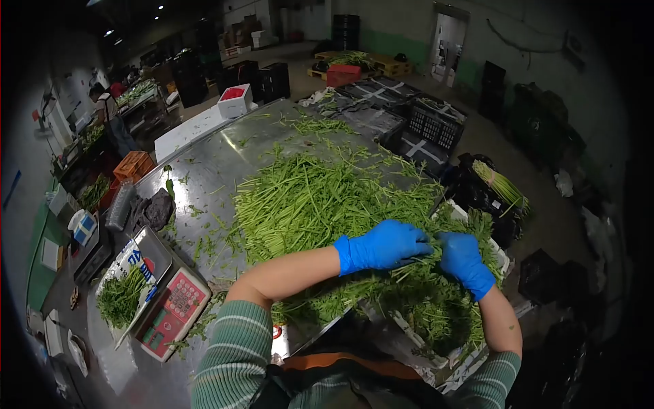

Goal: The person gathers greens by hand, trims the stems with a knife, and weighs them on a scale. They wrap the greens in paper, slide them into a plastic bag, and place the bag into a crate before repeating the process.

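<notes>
A big heap of leafy green stems (306, 198) lies on a metal table (225, 163) in front of me. My left hand (388, 245), in a blue glove, reaches across to the heap's right side, its fingers curled over some leafy tops. Close beside it, my right hand (463, 258), also in a blue glove, is closed at the same greens. The stems between the two hands are partly hidden by the gloves. Below the hands, more leafy greens (436, 313) fill a white container (503, 262) at the table's edge.
On the left a scale (174, 313) stands beside a bunch of greens (121, 298). Dark crates (436, 126) are stacked beyond the table's right corner. A white foam box (235, 102) sits at the far edge. Another person (112, 123) stands at the far left.
</notes>
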A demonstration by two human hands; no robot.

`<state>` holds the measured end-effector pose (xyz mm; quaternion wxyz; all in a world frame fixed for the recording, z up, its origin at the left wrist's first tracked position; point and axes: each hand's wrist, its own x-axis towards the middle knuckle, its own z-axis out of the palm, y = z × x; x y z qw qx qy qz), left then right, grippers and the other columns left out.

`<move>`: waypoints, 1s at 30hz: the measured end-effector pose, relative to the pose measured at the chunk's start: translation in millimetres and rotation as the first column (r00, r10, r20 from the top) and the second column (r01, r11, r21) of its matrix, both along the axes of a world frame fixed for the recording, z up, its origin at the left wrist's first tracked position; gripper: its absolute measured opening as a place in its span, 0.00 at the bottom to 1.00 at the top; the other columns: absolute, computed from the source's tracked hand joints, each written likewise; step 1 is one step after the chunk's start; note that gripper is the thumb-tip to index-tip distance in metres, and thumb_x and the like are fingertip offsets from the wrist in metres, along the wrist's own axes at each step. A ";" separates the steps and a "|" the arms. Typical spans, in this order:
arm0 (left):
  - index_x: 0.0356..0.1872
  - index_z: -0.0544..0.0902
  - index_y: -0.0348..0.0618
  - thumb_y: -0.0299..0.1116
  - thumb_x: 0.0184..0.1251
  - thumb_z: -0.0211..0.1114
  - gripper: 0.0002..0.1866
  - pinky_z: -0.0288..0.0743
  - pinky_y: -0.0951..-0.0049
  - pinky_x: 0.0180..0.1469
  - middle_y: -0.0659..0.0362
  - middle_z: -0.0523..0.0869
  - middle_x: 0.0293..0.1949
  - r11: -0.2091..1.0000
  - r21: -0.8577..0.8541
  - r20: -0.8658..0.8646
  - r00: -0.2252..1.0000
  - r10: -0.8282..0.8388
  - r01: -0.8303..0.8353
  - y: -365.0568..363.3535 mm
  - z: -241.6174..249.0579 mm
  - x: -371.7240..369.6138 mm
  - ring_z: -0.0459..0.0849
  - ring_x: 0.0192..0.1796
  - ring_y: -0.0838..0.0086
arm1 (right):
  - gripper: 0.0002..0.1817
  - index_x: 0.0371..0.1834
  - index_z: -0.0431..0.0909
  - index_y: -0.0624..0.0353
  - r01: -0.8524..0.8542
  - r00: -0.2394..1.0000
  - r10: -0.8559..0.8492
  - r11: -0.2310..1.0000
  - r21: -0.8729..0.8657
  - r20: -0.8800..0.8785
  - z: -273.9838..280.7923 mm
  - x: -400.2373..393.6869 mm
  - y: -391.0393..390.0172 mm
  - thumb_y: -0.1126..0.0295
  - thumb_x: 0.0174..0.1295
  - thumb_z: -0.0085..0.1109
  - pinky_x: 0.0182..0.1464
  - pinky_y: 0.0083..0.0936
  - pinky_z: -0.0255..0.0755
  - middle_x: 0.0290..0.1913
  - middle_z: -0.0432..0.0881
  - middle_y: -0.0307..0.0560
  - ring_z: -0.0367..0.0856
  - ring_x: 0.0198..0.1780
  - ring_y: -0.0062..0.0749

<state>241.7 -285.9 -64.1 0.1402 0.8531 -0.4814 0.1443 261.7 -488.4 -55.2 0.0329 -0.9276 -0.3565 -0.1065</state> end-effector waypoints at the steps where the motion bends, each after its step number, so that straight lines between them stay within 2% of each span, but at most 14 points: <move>1: 0.48 0.73 0.57 0.35 0.50 0.58 0.20 0.74 0.66 0.34 0.57 0.76 0.45 0.999 0.050 -0.048 0.999 0.005 -0.003 5.4 -0.7 -0.4 0.78 0.38 0.63 | 0.14 0.33 0.76 0.55 0.003 1.000 -0.003 1.000 -0.015 0.022 -4.6 0.3 -4.3 0.74 0.37 0.55 0.26 0.34 0.69 0.24 0.77 0.49 0.77 0.26 0.44; 8: 0.43 0.76 0.55 0.34 0.50 0.57 0.15 0.74 0.67 0.35 0.60 0.79 0.37 0.963 -0.253 -0.221 0.975 0.034 -0.091 39.0 -24.6 -9.7 0.79 0.36 0.64 | 0.23 0.40 0.75 0.59 0.252 0.967 -0.255 0.966 0.062 0.030 11.5 0.1 -38.3 0.71 0.34 0.61 0.35 0.35 0.72 0.31 0.78 0.55 0.78 0.33 0.47; 10: 0.47 0.76 0.54 0.37 0.49 0.60 0.19 0.73 0.67 0.39 0.58 0.77 0.44 0.921 0.254 -0.381 0.845 0.376 -0.296 55.2 -50.7 0.8 0.77 0.42 0.61 | 0.28 0.44 0.73 0.62 0.306 0.943 -0.331 0.893 0.331 0.020 14.1 9.0 -56.4 0.71 0.32 0.64 0.40 0.34 0.72 0.37 0.78 0.58 0.77 0.38 0.48; 12: 0.55 0.69 0.51 0.40 0.52 0.61 0.26 0.70 0.69 0.48 0.54 0.73 0.51 0.937 0.167 -0.334 0.877 0.346 -0.306 55.4 -63.7 6.6 0.75 0.49 0.61 | 0.29 0.46 0.72 0.64 0.340 0.934 -0.356 0.861 0.378 -0.028 25.2 3.7 -52.6 0.73 0.32 0.64 0.41 0.34 0.71 0.39 0.77 0.58 0.76 0.40 0.48; 14: 0.61 0.58 0.44 0.50 0.52 0.61 0.38 0.72 0.67 0.45 0.48 0.70 0.54 0.728 -0.521 -0.769 0.616 -0.172 -0.446 34.7 -57.1 16.2 0.75 0.50 0.63 | 0.28 0.45 0.73 0.62 0.282 0.944 -0.320 0.907 0.312 0.076 22.9 2.0 -42.0 0.73 0.32 0.64 0.40 0.33 0.72 0.37 0.77 0.56 0.77 0.39 0.48; 15: 0.63 0.48 0.34 0.49 0.54 0.61 0.44 0.74 0.71 0.40 0.45 0.69 0.54 0.694 -0.568 -0.814 0.427 -0.394 -0.443 23.5 -31.6 9.5 0.78 0.45 0.66 | 0.24 0.42 0.74 0.61 0.225 0.946 -0.270 0.946 0.234 0.181 25.8 -4.6 -30.8 0.76 0.34 0.60 0.36 0.34 0.71 0.34 0.78 0.54 0.77 0.35 0.47; 17: 0.61 0.48 0.29 0.42 0.54 0.63 0.42 0.74 0.78 0.34 0.46 0.73 0.49 0.686 -0.325 -0.943 0.169 -0.286 -0.651 -1.1 -0.1 -5.4 0.81 0.33 0.70 | 0.22 0.40 0.74 0.61 0.181 0.952 -0.221 0.964 0.194 0.213 22.0 -1.1 -20.5 0.77 0.34 0.58 0.34 0.34 0.71 0.32 0.77 0.53 0.76 0.33 0.47; 18: 0.57 0.60 0.29 0.38 0.56 0.62 0.32 0.71 0.75 0.40 0.50 0.74 0.46 0.637 -0.271 -0.962 0.178 -0.208 -0.722 -4.7 5.3 -11.3 0.76 0.40 0.75 | 0.21 0.39 0.74 0.61 0.137 0.955 -0.171 0.979 0.151 0.242 19.6 2.6 -18.5 0.79 0.34 0.56 0.32 0.35 0.70 0.30 0.77 0.52 0.76 0.32 0.46; 21: 0.53 0.62 0.23 0.34 0.57 0.60 0.29 0.73 0.80 0.29 0.47 0.78 0.39 0.682 -0.367 -0.930 0.276 -0.245 -0.632 14.0 -11.2 1.3 0.79 0.24 0.75 | 0.18 0.35 0.74 0.59 0.114 0.931 -0.162 0.980 0.162 0.326 17.1 5.8 -31.0 0.80 0.34 0.53 0.27 0.35 0.67 0.25 0.75 0.50 0.74 0.27 0.46; 24: 0.51 0.68 0.31 0.33 0.57 0.59 0.22 0.74 0.76 0.32 0.48 0.78 0.39 0.607 -0.415 -0.891 0.437 -0.121 -0.677 42.0 -16.3 11.2 0.80 0.29 0.73 | 0.14 0.31 0.74 0.57 0.200 0.885 -0.207 0.978 0.060 0.418 9.0 10.7 -41.7 0.80 0.35 0.53 0.24 0.34 0.65 0.21 0.72 0.48 0.73 0.24 0.44; 25: 0.48 0.73 0.44 0.34 0.56 0.60 0.18 0.74 0.72 0.35 0.51 0.78 0.41 0.702 -0.533 -0.530 0.833 0.159 -0.473 39.1 -15.5 7.3 0.80 0.36 0.70 | 0.12 0.28 0.73 0.56 0.234 0.848 -0.197 0.972 -0.014 0.492 7.2 12.9 -41.4 0.79 0.36 0.53 0.23 0.33 0.64 0.19 0.71 0.47 0.72 0.23 0.42; 26: 0.48 0.73 0.44 0.34 0.56 0.60 0.18 0.74 0.72 0.35 0.51 0.78 0.41 0.701 -0.532 -0.530 0.832 0.162 -0.476 28.3 -12.7 9.3 0.80 0.36 0.70 | 0.12 0.28 0.73 0.56 0.230 0.849 -0.194 0.973 -0.013 0.491 5.1 13.5 -36.6 0.79 0.36 0.53 0.23 0.33 0.64 0.19 0.71 0.47 0.72 0.23 0.42; 29: 0.44 0.76 0.54 0.37 0.53 0.61 0.14 0.74 0.71 0.38 0.56 0.78 0.42 0.800 -0.574 0.247 0.894 0.373 -0.175 1.4 9.8 6.3 0.79 0.41 0.69 | 0.07 0.25 0.71 0.55 -0.016 0.889 0.029 0.999 -0.031 0.456 8.4 6.8 -5.1 0.76 0.39 0.53 0.22 0.33 0.62 0.18 0.69 0.46 0.72 0.22 0.40; 30: 0.43 0.77 0.54 0.38 0.52 0.61 0.15 0.74 0.72 0.38 0.58 0.78 0.42 0.897 -0.405 0.080 0.971 0.226 -0.176 2.9 9.7 4.6 0.80 0.40 0.68 | 0.07 0.25 0.71 0.55 -0.019 0.889 0.032 0.999 -0.033 0.456 8.9 7.8 -2.6 0.76 0.39 0.53 0.22 0.33 0.62 0.18 0.69 0.46 0.72 0.22 0.40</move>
